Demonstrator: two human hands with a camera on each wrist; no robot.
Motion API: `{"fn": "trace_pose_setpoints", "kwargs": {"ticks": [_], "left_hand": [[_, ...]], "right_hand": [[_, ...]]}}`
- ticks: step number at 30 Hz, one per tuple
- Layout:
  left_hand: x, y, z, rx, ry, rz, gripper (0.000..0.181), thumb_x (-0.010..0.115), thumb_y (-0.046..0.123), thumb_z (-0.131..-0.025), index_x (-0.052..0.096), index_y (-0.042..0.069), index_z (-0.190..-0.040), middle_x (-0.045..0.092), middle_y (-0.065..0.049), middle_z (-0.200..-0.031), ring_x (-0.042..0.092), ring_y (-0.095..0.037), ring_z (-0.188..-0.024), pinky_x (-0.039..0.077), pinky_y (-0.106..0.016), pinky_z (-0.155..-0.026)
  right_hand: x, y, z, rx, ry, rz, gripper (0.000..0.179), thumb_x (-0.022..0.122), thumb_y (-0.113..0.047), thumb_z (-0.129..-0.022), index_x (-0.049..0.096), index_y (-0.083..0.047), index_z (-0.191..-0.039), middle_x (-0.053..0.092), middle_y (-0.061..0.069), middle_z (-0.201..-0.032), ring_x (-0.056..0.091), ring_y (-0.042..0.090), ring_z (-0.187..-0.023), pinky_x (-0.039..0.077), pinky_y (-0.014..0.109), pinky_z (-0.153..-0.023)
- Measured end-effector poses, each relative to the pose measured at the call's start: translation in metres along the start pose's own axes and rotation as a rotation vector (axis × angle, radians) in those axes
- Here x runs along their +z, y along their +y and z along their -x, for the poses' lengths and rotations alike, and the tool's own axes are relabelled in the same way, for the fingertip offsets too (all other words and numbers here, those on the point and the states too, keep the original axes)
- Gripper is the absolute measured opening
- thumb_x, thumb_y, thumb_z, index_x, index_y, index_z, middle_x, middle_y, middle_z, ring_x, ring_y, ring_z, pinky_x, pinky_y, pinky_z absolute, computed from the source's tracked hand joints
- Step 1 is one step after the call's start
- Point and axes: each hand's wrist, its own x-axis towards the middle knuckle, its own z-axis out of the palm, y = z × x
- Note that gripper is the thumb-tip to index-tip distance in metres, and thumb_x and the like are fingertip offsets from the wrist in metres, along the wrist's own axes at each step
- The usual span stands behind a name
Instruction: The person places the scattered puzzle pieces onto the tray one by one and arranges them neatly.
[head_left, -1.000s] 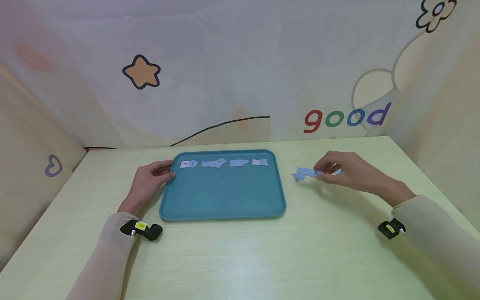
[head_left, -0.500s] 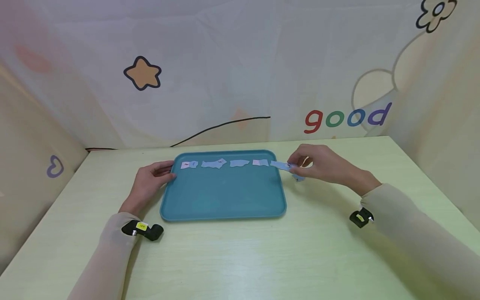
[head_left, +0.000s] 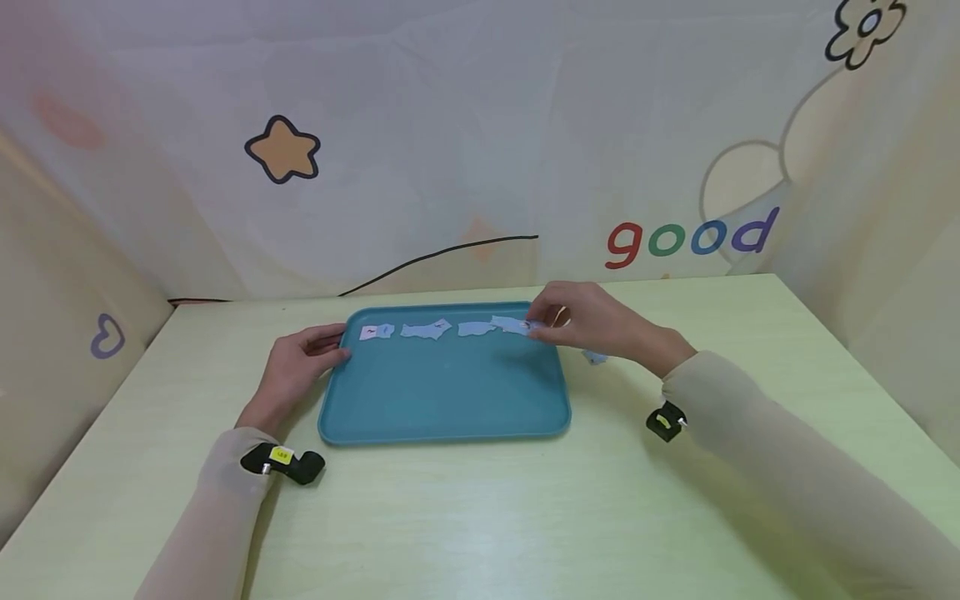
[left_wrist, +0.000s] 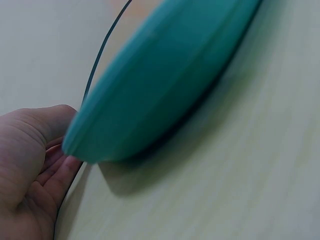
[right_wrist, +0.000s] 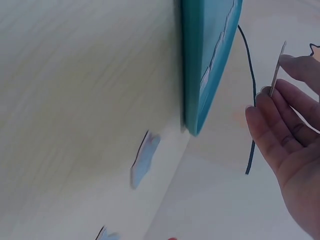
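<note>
A teal tray (head_left: 446,392) lies on the table. My left hand (head_left: 296,367) grips its left rim, thumb at the edge and fingers beside it; the left wrist view shows the tray's side wall (left_wrist: 145,95) close by. My right hand (head_left: 592,321) pinches a torn strip of pale blue paper (head_left: 508,324) between thumb and fingertips, over the tray's far right part. Along the far side of the tray lie a pink-and-blue scrap (head_left: 377,332), a longer ragged scrap (head_left: 426,329) and a plain blue scrap (head_left: 476,329). The rightmost scrap is hidden behind the held strip and hand.
Right of the tray, a blue scrap (head_left: 595,357) lies on the pale wooden table (head_left: 450,517); the right wrist view shows a second scrap (right_wrist: 107,234) near it. A printed cloth backdrop (head_left: 420,150) stands behind the table.
My right hand has carried the pinched strip leftward from the table at the right to above the tray's far right part. My left hand stays on the tray's rim.
</note>
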Motion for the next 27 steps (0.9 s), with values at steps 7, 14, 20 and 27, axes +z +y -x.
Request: {"fn": "trace_pose_setpoints", "kwargs": {"ticks": [7, 14, 20, 27], "left_hand": [[0.0, 0.0, 0.001, -0.002, 0.0, 0.0, 0.05, 0.072, 0.009, -0.103, 0.058, -0.001, -0.15, 0.063, -0.024, -0.143, 0.063, -0.037, -0.131, 0.051, -0.042, -0.11], [-0.001, 0.0, 0.001, -0.003, -0.004, 0.006, 0.051, 0.072, 0.01, -0.102, 0.057, -0.002, -0.15, 0.063, -0.025, -0.143, 0.063, -0.037, -0.131, 0.05, -0.043, -0.111], [-0.001, 0.0, 0.002, -0.007, -0.003, 0.004, 0.051, 0.072, 0.01, -0.103, 0.058, -0.001, -0.15, 0.063, -0.024, -0.143, 0.062, -0.037, -0.131, 0.051, -0.043, -0.111], [-0.001, 0.001, 0.002, -0.001, -0.002, 0.008, 0.05, 0.071, 0.009, -0.103, 0.058, -0.002, -0.15, 0.063, -0.025, -0.144, 0.062, -0.038, -0.131, 0.05, -0.043, -0.111]], "right_hand": [[0.013, -0.016, -0.023, -0.065, -0.007, 0.026, 0.018, 0.084, -0.012, -0.093, 0.079, -0.007, -0.11, 0.071, 0.001, -0.104, 0.068, 0.019, -0.094, 0.062, 0.034, -0.085], [0.026, -0.028, -0.044, -0.111, -0.028, 0.027, 0.02, 0.083, -0.015, -0.095, 0.078, -0.005, -0.112, 0.071, 0.002, -0.105, 0.069, 0.019, -0.095, 0.061, 0.033, -0.087], [0.037, -0.04, -0.06, -0.107, -0.045, 0.032, 0.019, 0.081, -0.016, -0.096, 0.078, -0.005, -0.112, 0.072, 0.003, -0.106, 0.069, 0.017, -0.095, 0.06, 0.031, -0.088], [0.047, -0.051, -0.076, -0.089, -0.079, 0.048, 0.02, 0.079, -0.017, -0.098, 0.078, -0.005, -0.114, 0.071, 0.003, -0.109, 0.068, 0.017, -0.098, 0.058, 0.029, -0.089]]}}
